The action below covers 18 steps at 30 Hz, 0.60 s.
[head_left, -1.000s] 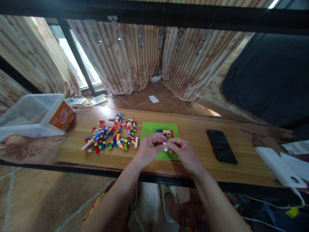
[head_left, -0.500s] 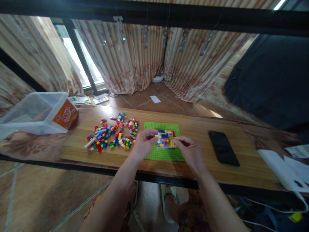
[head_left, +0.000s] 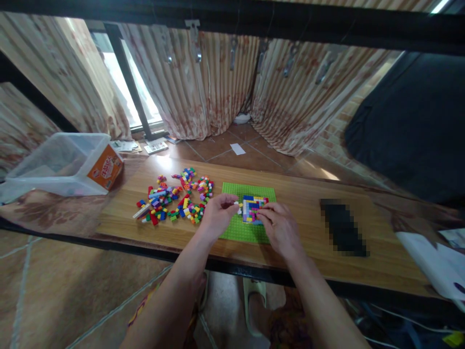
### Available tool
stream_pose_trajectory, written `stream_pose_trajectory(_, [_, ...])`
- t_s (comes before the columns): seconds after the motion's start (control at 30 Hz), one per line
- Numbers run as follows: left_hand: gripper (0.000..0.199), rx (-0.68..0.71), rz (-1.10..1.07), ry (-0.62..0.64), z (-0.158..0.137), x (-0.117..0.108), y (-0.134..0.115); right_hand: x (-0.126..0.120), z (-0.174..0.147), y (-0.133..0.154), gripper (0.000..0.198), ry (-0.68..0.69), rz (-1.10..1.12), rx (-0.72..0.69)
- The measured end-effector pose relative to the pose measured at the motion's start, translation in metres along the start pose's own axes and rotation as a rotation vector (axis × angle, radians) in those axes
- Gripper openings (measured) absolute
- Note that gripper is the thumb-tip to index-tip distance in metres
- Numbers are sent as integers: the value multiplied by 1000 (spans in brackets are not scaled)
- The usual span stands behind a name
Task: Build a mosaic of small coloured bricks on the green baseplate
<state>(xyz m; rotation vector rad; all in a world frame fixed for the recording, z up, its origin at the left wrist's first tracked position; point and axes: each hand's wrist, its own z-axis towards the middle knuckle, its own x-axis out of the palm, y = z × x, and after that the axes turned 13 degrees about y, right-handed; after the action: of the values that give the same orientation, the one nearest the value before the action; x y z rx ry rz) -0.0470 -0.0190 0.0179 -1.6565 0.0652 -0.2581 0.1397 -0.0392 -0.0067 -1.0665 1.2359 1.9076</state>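
A green studded baseplate (head_left: pixel 238 234) lies on the wooden board, with a low, multicoloured structure of building bricks (head_left: pixel 248 209) on it. At the structure's left side, my left hand (head_left: pixel 217 215) is closed in a pinch over the plate. Small white and yellow bricks (head_left: pixel 239 207) show at its fingertips. My right hand (head_left: pixel 282 229) reaches in from the right, its thumb and fingers pinched together over the structure's right part. Whatever those fingertips hold or press is too small to make out. They cover some of the bricks there.
Loose bricks (head_left: pixel 158 213) of many colours are heaped on the wooden board (head_left: pixel 301 203), left of the baseplate. Beyond them stands a clear plastic bin (head_left: pixel 72 186) with an orange label. A dark, pixelated phone (head_left: pixel 343 228) lies to the right, near a white device (head_left: pixel 423 257).
My right hand has moved from the structure's right edge inward over its bricks. My left hand keeps its pinch beside the structure. The whole view has shifted slightly.
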Motion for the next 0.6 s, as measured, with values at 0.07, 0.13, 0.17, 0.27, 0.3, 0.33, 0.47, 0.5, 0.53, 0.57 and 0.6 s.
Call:
stream_pose_trajectory(0.07, [17,1,-7,2,0,0,0,2,0,-1,21,-23,9,-7])
stream_pose_trajectory(0.13, [17,3,-13,5,0,-1,0,4,0,-3,19,-43,37,-18])
stream_pose_trajectory(0.17, [17,5,-15,6,0,-1,0,5,1,-4,19,-50,59,-22])
stream_pose_trajectory(0.27, [17,12,-11,7,0,0,2,6,1,-8,16,-58,138,-15])
stream_pose_trajectory(0.3, [16,13,-9,9,0,0,2,7,1,-9,16,-54,163,-9])
stream_pose_trajectory(0.33, [16,13,-6,11,0,0,2,7,1,-10,15,-51,186,-3])
stream_pose_trajectory(0.47, [15,19,7,11,0,-1,1,6,-2,-12,15,-49,230,8])
stream_pose_trajectory(0.5, [14,20,10,10,0,-1,1,6,-2,-12,15,-49,229,8])
stream_pose_trajectory(0.53, [14,20,13,11,0,0,1,5,-3,-12,15,-48,224,8])
stream_pose_trajectory(0.57, [14,20,15,14,0,0,1,5,-3,-11,15,-46,218,7])
stream_pose_trajectory(0.6, [14,20,17,16,0,0,0,5,-3,-11,15,-45,211,7])
